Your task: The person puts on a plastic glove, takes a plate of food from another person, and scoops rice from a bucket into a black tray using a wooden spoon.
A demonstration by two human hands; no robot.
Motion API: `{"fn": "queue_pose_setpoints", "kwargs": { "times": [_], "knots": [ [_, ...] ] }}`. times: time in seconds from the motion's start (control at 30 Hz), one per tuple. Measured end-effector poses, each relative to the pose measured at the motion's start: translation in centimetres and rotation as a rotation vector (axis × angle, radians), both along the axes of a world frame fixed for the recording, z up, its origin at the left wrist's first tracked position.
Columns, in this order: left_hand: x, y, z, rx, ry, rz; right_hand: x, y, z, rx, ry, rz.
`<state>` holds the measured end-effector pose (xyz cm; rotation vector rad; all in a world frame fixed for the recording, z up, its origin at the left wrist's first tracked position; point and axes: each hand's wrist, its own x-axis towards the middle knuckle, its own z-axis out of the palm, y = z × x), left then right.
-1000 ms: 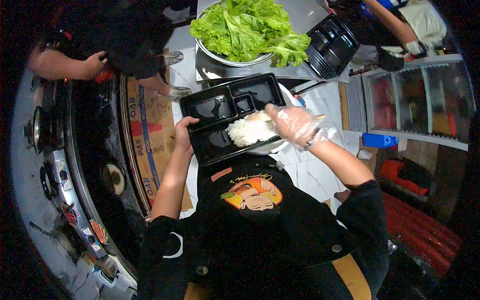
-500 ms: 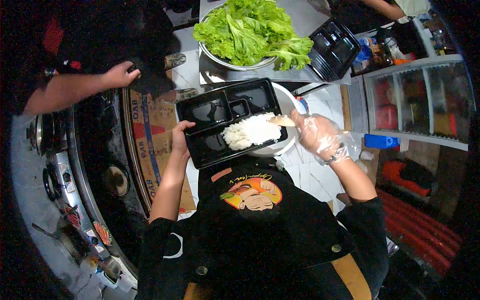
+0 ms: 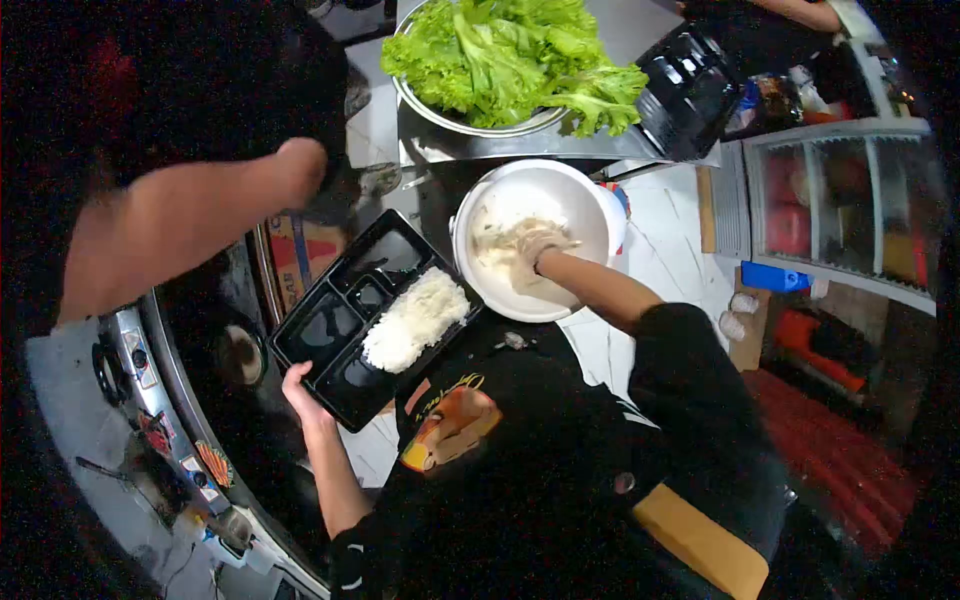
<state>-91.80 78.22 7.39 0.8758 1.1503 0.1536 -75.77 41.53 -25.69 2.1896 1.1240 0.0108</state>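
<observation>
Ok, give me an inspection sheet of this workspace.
Surface: metal table ahead, bearing a bowl of leafy lettuce.
Job's things: black compartment tray, rice in its long compartment; white tub beside it, apparently more rice inside.
Clutter: stacked black trays at the table's right end.
Hands: left hand grips the tray's edge; right hand is inside the tub, hold unclear.
Cables: thin cord-like line at lower left, too small to confirm.
Surroundings: another person's blurred arm and a stove at left; glass-fronted cabinet at right.
</observation>
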Motion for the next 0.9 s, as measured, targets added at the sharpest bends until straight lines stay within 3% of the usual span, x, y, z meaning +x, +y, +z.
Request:
{"fn": "queue_pose_setpoints", "kwargs": {
  "times": [0.03,0.1,0.17,0.23,0.3,0.43,0.57,0.6,0.63,0.9],
  "knots": [
    [-1.1,0.0,0.1,-0.030,-0.018,0.068,0.3,1.7,1.3,-0.018,0.514,-0.070],
    [-2.7,0.3,-0.6,-0.086,-0.025,0.148,-0.7,3.2,0.3,-0.077,0.759,-0.085],
    [-4.4,0.1,-0.5,0.121,0.120,0.222,-0.7,3.8,-0.3,-0.113,0.823,-0.024],
    [-4.9,0.0,-0.8,0.092,0.111,0.249,-0.1,3.8,-0.6,-0.146,0.886,0.019],
    [-5.5,0.0,-1.2,-0.034,-0.048,0.208,0.2,3.5,-0.2,-0.180,0.944,0.052],
    [-3.3,-1.4,0.2,0.062,-0.001,0.170,1.4,1.8,1.5,-0.240,1.027,0.076],
    [-3.9,1.2,-3.4,0.004,-0.024,0.158,1.3,0.9,2.2,-0.254,1.047,0.100],
    [-2.8,0.3,-1.5,-0.019,-0.040,0.105,0.9,0.8,2.1,-0.252,1.051,0.108],
    [-3.4,1.5,-3.1,-0.032,-0.043,0.106,0.6,1.0,1.9,-0.247,1.048,0.117],
    [-2.5,-0.2,-0.7,-0.015,-0.066,0.103,-1.2,1.5,-0.5,-0.261,1.136,0.286]
  ]
}}
